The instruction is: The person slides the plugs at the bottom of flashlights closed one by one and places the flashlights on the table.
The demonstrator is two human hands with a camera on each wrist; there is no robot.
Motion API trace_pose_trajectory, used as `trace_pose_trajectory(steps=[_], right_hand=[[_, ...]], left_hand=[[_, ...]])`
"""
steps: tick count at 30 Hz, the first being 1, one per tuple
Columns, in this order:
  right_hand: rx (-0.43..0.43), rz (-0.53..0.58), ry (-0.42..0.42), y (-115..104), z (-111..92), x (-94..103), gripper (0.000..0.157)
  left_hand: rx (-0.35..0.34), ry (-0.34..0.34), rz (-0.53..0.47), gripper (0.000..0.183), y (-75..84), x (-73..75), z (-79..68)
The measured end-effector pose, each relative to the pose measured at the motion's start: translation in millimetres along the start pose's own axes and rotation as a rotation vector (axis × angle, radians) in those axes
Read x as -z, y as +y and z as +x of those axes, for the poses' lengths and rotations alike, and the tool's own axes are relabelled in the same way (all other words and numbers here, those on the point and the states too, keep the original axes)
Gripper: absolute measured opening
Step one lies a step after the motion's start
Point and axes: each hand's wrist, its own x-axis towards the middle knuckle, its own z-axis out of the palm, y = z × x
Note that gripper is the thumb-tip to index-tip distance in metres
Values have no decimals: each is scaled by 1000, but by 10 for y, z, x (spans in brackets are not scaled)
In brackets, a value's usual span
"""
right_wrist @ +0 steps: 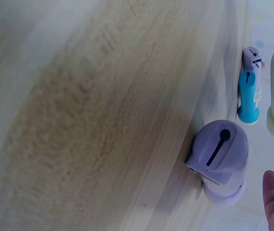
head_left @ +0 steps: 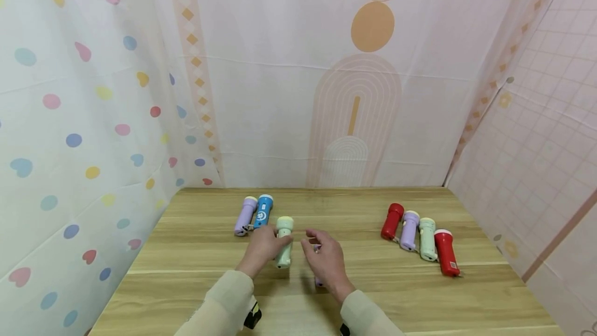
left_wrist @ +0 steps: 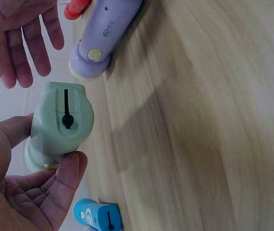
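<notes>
My left hand (head_left: 262, 249) holds a pale green flashlight (head_left: 284, 253) between thumb and fingers; in the left wrist view the green flashlight (left_wrist: 62, 118) is off the table, its end with a black slot facing the camera. To its right, my right hand (head_left: 328, 262) hovers with loosely bent fingers and nothing in its grasp. Beneath that hand a purple flashlight (head_left: 319, 282) lies on the table, mostly covered in the head view. The right wrist view shows this purple flashlight (right_wrist: 221, 154) apart from the right-hand fingers (right_wrist: 271, 197).
Left of centre on the wooden table (head_left: 205, 274), a purple flashlight (head_left: 245, 215) and a blue flashlight (head_left: 263, 210) lie side by side. At right is a row: red (head_left: 393, 220), purple (head_left: 409, 231), green (head_left: 427, 240) and another red flashlight (head_left: 446, 253). Patterned curtains (head_left: 261, 118) surround the table.
</notes>
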Motion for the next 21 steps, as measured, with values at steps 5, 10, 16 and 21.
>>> trace_pose_trajectory(steps=[5,10,16,21], right_hand=[[-3,-11,4,18,6,33,31],[-20,-13,24,32,18,52,28],[-40,-15,35,30,33,78,27],[-42,-9,44,43,52,96,26]], left_hand=[[-13,16,13,37,14,-26,-25],[-9,-5,2,37,28,-56,-56],[-22,-25,-27,34,43,-104,-84],[-22,-19,-53,31,48,-148,-103]])
